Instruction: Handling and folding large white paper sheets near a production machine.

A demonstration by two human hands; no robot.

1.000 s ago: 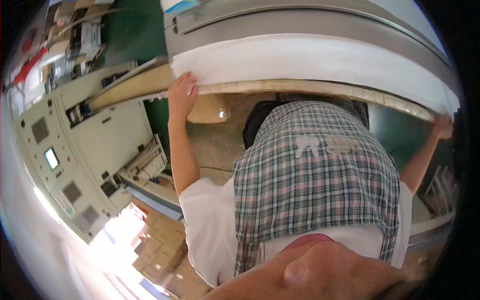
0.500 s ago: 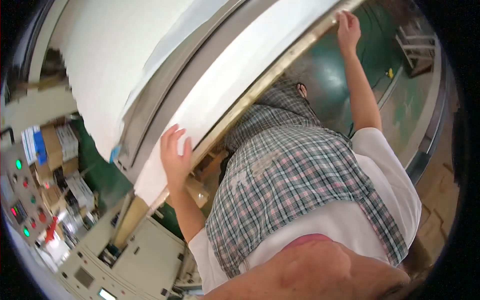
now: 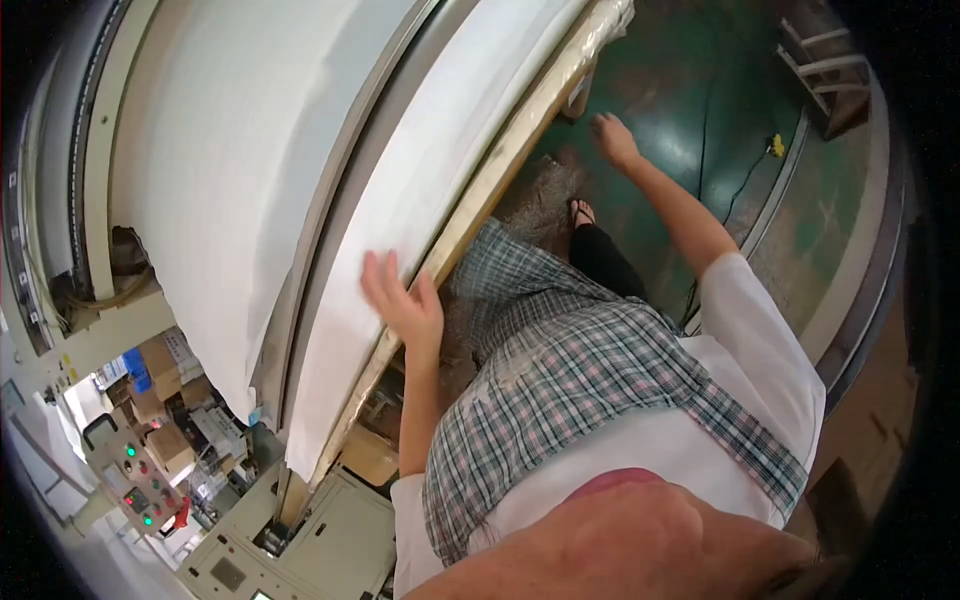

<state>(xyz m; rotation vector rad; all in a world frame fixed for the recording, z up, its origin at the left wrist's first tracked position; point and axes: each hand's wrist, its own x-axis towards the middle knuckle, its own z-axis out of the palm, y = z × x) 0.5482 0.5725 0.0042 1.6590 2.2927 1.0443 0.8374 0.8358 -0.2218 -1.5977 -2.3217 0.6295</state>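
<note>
A wide white sheet curves over a long bar along the front of the machine. My left hand rests on or just above it with fingers spread. Under the hand, beside the sheet's near edge, runs a pale wooden-looking rail with shiny clear wrapping. My right hand is away from the rail, over the green floor. Its fingers look curled together, slightly blurred, and nothing shows in them. Behind the front strip, a grey metal bar crosses in front of a larger white sheet.
A control panel with lit buttons stands at lower left, near cardboard boxes. A beige cabinet is below the rail's left end. On the green floor lies a dark cable; a white rack stands at far right.
My right hand has left the rail's far end and come down and left over the floor. My left hand has shifted right along the white sheet. The view has turned.
</note>
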